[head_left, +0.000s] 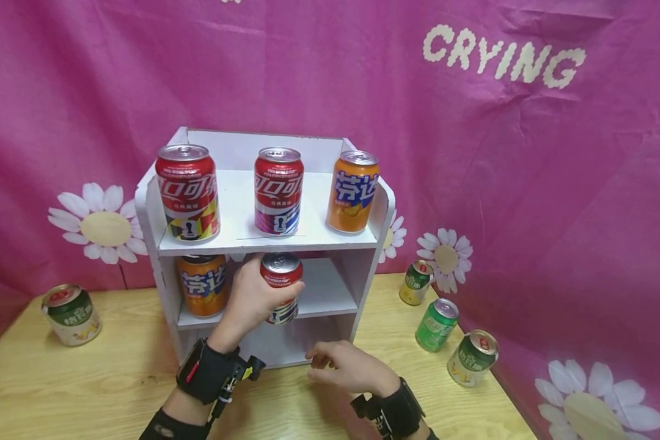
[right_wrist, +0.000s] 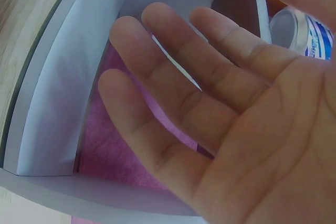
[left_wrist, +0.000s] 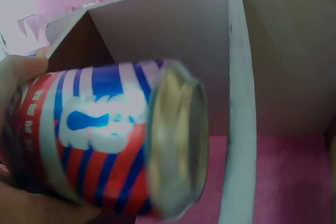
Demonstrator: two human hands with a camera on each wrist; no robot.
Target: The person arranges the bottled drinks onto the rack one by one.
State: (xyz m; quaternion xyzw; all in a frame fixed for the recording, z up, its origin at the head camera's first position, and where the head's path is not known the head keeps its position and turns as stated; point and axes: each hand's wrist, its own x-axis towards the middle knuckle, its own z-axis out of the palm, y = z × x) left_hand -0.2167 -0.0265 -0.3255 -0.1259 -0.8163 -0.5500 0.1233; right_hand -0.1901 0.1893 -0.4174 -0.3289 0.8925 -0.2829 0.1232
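Observation:
My left hand (head_left: pixel 255 293) grips a red cola can (head_left: pixel 282 272) round its side, at the front of the middle shelf. In the left wrist view the same can (left_wrist: pixel 105 135) shows blue and red stripes and its bare metal bottom; it appears off the shelf board. An orange soda can (head_left: pixel 204 286) stands to the left of that hand on the middle shelf. My right hand (head_left: pixel 345 365) holds nothing, low in front of the white shelf unit (head_left: pixel 266 245). In the right wrist view its fingers (right_wrist: pixel 173 61) are spread and relaxed.
Two red cola cans (head_left: pixel 187 195) and an orange can (head_left: pixel 353 192) stand on the top shelf. On the wooden table (head_left: pixel 126 379), a green-and-cream can (head_left: pixel 73 316) is left of the unit; a green can (head_left: pixel 437 325) and two green-topped cans (head_left: pixel 473 359) are right. Pink cloth hangs behind.

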